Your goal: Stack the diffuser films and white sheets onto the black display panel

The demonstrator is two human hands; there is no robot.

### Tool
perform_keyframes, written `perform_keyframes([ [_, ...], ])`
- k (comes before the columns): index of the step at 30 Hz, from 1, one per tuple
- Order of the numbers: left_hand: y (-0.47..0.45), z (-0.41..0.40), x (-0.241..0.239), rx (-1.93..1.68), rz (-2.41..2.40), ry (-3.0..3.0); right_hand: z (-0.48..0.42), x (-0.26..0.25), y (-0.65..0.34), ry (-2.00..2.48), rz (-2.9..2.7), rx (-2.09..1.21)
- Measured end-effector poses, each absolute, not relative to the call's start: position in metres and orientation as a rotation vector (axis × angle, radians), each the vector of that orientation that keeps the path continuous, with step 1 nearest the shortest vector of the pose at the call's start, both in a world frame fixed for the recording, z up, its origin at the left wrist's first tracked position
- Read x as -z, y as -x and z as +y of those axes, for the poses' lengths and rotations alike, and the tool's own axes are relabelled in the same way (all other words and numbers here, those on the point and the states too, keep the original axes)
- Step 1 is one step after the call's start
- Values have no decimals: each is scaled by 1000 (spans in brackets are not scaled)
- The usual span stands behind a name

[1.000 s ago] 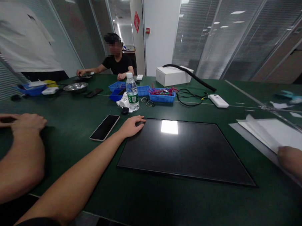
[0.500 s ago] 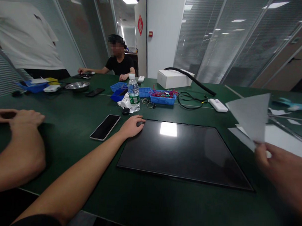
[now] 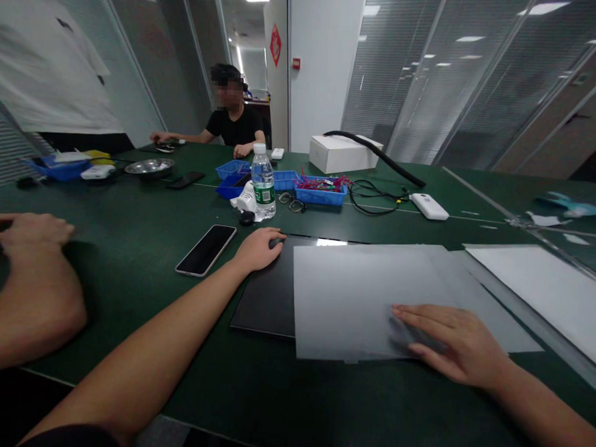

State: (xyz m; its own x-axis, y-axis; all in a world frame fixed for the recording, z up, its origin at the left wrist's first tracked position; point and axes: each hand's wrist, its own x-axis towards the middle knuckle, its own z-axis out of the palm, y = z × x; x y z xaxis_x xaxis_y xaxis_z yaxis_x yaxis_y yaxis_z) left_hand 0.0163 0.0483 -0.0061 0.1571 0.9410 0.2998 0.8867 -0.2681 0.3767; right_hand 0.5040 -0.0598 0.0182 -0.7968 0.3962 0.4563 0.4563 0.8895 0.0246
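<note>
A flat black screen panel [image 3: 262, 307] lies on the green table. A translucent whitish sheet [image 3: 344, 298] covers most of it and reaches past its right and front edges. With fingers stretched out, my right hand [image 3: 458, 342] rests on the sheet and appears to hold nothing. My left hand [image 3: 258, 249] is at the panel's far left corner, its fingers curled over a small dark object [image 3: 276, 241] that they partly hide. A phone [image 3: 206, 250] with a dark screen lies just left of that hand.
White sheets [image 3: 547, 280] are at the right. Beyond the panel stand a water bottle [image 3: 263, 186], a blue tray [image 3: 320, 193] of red wires, a white box [image 3: 344, 154] and a white device [image 3: 428, 207]. Another person's arm [image 3: 38, 284] rests at left; one person sits opposite.
The sheet my right hand held up at the right now lies over the panel. That hand has moved left and opened flat. My left hand has stayed put.
</note>
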Motion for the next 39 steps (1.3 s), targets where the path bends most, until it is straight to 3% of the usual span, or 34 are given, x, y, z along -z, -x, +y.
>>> perform_keyframes([
  [6,-16,48,5,-727,1829,-2301,-12,-9,-586,1330,-2326,120],
  [13,-16,47,4,-744,1811,-2296,2,11,-613,1653,-2445,-113],
  [23,-14,48,4,-758,1725,-2290,-31,2,-542,1325,-2627,385],
  [39,-11,53,7,-816,1891,-2127,-20,-2,-556,1210,-2574,-33],
])
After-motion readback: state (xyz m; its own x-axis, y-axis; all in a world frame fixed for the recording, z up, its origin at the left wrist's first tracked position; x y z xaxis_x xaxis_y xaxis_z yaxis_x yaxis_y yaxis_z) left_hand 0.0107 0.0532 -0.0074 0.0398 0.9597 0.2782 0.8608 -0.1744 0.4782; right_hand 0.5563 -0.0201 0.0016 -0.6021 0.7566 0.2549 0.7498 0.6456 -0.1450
